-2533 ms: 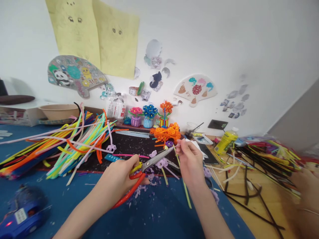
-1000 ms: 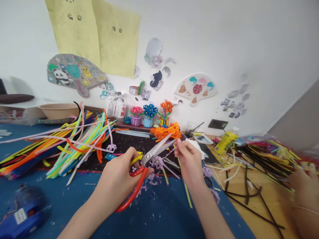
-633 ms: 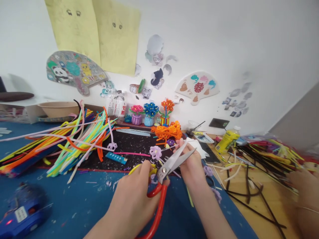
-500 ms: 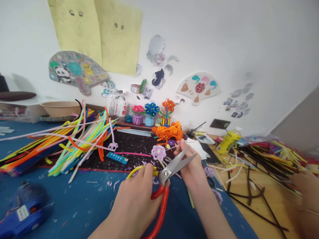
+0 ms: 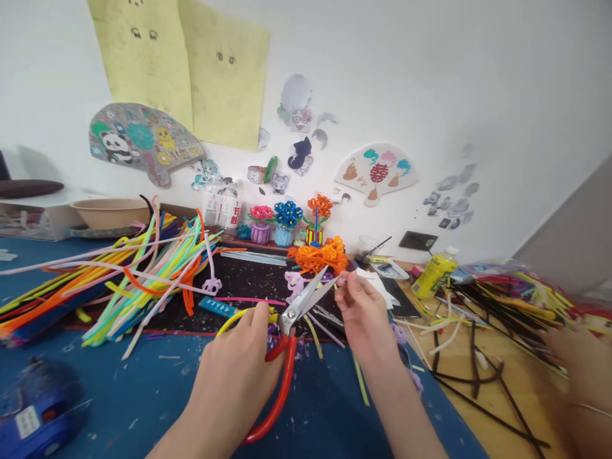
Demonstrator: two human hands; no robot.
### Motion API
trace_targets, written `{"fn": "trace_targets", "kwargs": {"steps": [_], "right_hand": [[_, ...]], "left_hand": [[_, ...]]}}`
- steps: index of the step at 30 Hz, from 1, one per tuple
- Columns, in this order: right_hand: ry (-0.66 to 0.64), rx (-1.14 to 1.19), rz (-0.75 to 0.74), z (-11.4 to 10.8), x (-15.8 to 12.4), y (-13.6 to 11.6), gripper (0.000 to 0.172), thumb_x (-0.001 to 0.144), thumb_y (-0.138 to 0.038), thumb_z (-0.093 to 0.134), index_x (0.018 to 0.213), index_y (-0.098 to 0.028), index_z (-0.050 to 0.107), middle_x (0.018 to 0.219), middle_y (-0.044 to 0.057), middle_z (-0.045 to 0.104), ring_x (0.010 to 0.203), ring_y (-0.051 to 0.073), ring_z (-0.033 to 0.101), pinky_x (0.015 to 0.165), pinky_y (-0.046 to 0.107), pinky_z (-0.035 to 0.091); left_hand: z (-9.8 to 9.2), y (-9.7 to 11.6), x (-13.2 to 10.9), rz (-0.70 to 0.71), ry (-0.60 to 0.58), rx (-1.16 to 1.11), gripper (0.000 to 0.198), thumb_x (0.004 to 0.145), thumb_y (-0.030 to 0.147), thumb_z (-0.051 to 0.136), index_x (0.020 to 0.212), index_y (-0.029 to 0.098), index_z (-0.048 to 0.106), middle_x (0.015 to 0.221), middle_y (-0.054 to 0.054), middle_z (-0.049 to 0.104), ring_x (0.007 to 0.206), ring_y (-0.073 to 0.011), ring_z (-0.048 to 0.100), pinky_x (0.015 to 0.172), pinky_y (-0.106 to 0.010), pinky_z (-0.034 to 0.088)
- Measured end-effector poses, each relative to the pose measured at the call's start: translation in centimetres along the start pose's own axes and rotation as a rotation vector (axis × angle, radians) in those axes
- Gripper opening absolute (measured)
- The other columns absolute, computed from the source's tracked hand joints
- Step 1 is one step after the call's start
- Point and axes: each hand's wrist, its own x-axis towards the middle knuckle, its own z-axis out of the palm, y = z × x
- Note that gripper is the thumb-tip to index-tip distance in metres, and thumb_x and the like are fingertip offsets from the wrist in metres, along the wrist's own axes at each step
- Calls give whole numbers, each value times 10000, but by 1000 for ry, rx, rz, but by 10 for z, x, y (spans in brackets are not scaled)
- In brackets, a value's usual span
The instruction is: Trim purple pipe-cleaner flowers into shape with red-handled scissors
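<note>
My left hand (image 5: pixel 234 376) grips red and yellow handled scissors (image 5: pixel 282 357), blades slightly apart and pointing up to the right. My right hand (image 5: pixel 363 312) pinches the thin stem of a lilac pipe-cleaner flower (image 5: pixel 294 284), which sticks out to the left beside the scissor blades. Both hands hover over the edge of a black mat (image 5: pixel 248 280) lying on a blue cloth (image 5: pixel 167 395). Lilac trimmings lie scattered under the hands.
A heap of coloured pipe cleaners (image 5: pixel 119 274) lies at left, dark and mixed ones (image 5: pixel 502 299) at right on bare wood. Orange flowers (image 5: pixel 318 255), small flower pots (image 5: pixel 287 226), a yellow bottle (image 5: pixel 433 274), a blue glue gun (image 5: pixel 29 414). Another person's hand (image 5: pixel 581 370) at right.
The scissors swung from left of the flower across toward my right hand, then back to the middle. The lilac flower was lifted and turned in my right hand.
</note>
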Motion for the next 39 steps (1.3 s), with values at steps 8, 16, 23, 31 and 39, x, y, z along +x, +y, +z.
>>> {"fn": "trace_targets", "kwargs": {"steps": [8,16,23,31,39], "right_hand": [[58,15,21,-2,3,0,244,597,-344,838,708,-166,715,674,-15,646,494,47,509,453,179,398],[47,68,66,-2,3,-1,208,613,-313,836,700,-161,724,655,-26,632,487,31,510,456,142,413],[56,52,68,-2,5,-1,258,567,-337,857,700,-159,727,630,-13,624,468,35,479,423,149,366],[45,27,36,-3,7,1,258,584,-355,843,696,-160,717,619,-20,592,462,38,445,403,173,317],[58,30,29,-2,7,-1,248,590,-345,841,691,-157,716,622,-18,599,475,39,452,436,171,358]], "left_hand": [[1,-5,1,53,-4,-25,147,859,362,462,953,250,471,978,-27,678,869,-289,674,555,-295,375],[1,-7,2,88,12,-43,100,850,315,481,921,247,500,983,-19,689,876,-276,681,589,-299,436],[-1,-8,3,67,-18,-68,97,837,320,498,905,253,508,1018,-16,688,905,-287,678,602,-304,460],[-1,-9,4,80,-35,-99,83,832,294,494,900,250,514,971,-23,690,897,-265,677,632,-282,458],[-4,-9,4,79,-48,-58,106,830,305,506,921,257,532,943,-19,702,882,-260,681,604,-264,425]]}}
